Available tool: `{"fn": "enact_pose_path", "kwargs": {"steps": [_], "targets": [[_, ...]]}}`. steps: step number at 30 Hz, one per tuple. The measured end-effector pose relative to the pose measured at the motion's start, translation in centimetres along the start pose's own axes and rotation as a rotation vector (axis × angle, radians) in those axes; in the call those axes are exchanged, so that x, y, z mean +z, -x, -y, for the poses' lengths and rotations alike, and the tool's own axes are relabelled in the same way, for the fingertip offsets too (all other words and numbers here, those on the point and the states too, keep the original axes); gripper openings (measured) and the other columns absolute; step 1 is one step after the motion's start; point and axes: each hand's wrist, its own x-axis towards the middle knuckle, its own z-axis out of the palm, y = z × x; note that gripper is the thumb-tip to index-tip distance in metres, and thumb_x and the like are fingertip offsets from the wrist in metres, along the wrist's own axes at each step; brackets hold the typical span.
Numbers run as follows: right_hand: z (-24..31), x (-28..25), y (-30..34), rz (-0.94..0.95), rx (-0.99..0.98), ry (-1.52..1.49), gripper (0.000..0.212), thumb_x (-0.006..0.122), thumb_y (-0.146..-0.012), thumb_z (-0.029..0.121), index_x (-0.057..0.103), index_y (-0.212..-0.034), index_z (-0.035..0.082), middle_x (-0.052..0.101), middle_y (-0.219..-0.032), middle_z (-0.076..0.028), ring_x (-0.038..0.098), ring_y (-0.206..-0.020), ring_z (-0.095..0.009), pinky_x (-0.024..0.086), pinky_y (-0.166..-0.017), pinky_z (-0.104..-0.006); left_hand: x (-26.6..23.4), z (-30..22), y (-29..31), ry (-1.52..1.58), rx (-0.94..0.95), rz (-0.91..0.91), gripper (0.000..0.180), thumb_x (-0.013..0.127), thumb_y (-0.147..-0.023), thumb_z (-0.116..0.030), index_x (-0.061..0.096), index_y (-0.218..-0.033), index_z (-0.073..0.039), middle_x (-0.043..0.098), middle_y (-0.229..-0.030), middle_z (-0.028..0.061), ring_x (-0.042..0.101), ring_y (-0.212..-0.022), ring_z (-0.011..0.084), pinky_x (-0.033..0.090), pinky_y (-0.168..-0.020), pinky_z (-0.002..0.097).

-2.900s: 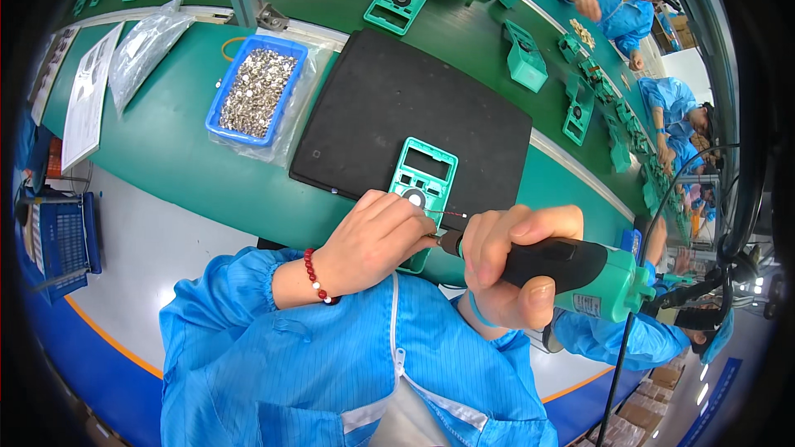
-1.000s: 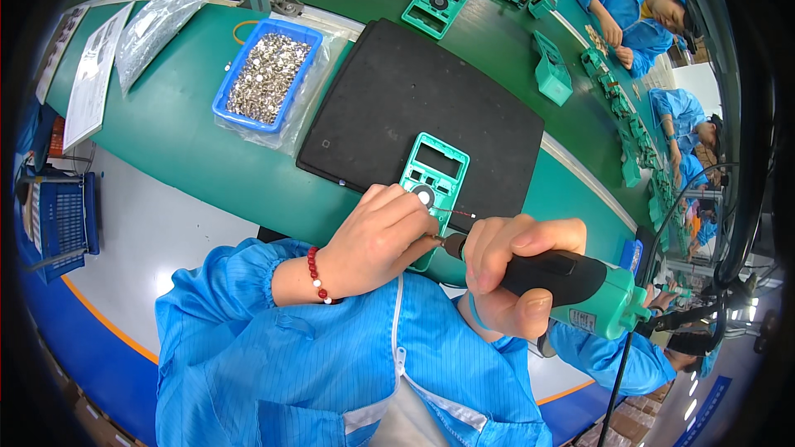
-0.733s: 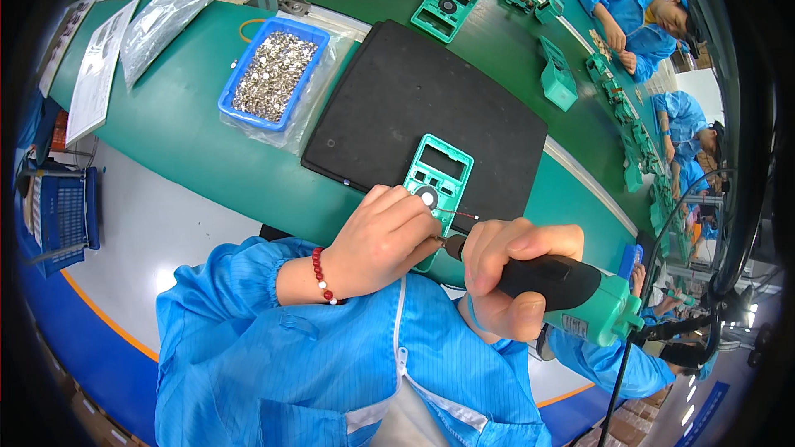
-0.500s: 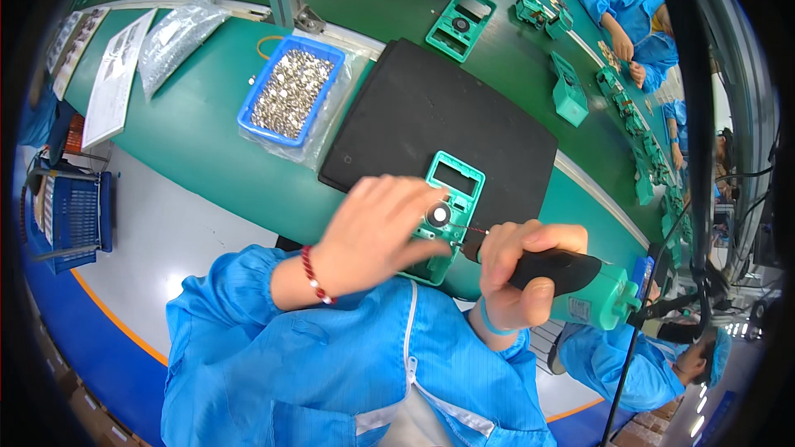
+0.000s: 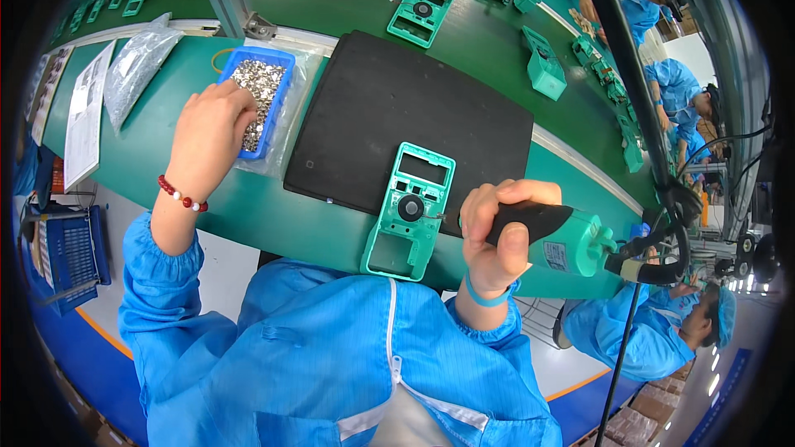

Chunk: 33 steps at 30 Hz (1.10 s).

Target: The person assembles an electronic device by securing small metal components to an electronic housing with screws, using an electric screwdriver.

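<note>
My left hand (image 5: 209, 128) sits at about ten o'clock in my view, fingers curled down into the blue tray (image 5: 277, 60) of small silver screws (image 5: 257, 87); the fingertips are buried among them, so I cannot tell whether they pinch one. A red bead bracelet (image 5: 182, 194) circles that wrist. My right hand (image 5: 495, 232), at roughly four o'clock, is wrapped tightly around the black grip of a green electric screwdriver (image 5: 563, 236), which lies nearly level with its tip pointing toward nine o'clock. The tip is just beside the round black part on the green plastic housing (image 5: 410, 211), though I cannot tell if they touch. That housing lies flat near the centre, its upper end on the black mat (image 5: 397, 108) and its lower end over the green bench edge (image 5: 248, 215). More green housings (image 5: 425, 7) lie on the conveyor at twelve o'clock, and other people in blue coats (image 5: 675, 83) work at two o'clock.
</note>
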Motion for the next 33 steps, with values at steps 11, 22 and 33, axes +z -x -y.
{"fn": "enact_pose_path", "kwargs": {"steps": [11, 22, 33], "targets": [[-2.3, -0.3, -0.3, 0.037, 0.022, 0.004, 0.045, 0.067, -0.091, 0.042, 0.049, -0.106, 0.004, 0.049, -0.059, -0.004, 0.039, -0.045, -0.010, 0.033, -0.043, -0.0259, 1.7, -0.4, 1.0, -0.001, -0.097, -0.276, 0.012, 0.060, -0.094, -0.011, 0.054, -0.089, -0.003, 0.055, -0.085, 0.0128, 0.052, -0.075, 0.0348, 0.040, -0.072, 0.0406], [-3.6, -0.5, -0.3, 0.041, 0.045, 0.017, 0.044, 0.067, -0.091, 0.042, 0.049, -0.106, 0.004, 0.048, -0.056, -0.004, 0.039, -0.044, -0.010, 0.032, -0.042, -0.0254, 1.4, -7.2, 2.9, 0.380, 0.162, -0.246, 0.013, 0.073, -0.079, -0.002, 0.065, -0.089, -0.003, 0.065, -0.090, 0.0093, 0.061, -0.081, 0.0270, 0.045, -0.072, 0.0377], [-4.1, -1.2, -0.2, 0.122, 0.077, -0.054, 0.035, 0.073, -0.087, 0.016, 0.048, -0.105, -0.001, 0.057, -0.069, -0.007, 0.055, -0.056, -0.011, 0.046, -0.053, -0.0239, 6.3, -14.9, 5.0, 0.499, 0.506, -0.134, 0.019, 0.072, -0.080, -0.010, 0.064, -0.096, -0.004, 0.067, -0.118, 0.0095, 0.063, -0.105, 0.0225, 0.047, -0.089, 0.0391]]}}
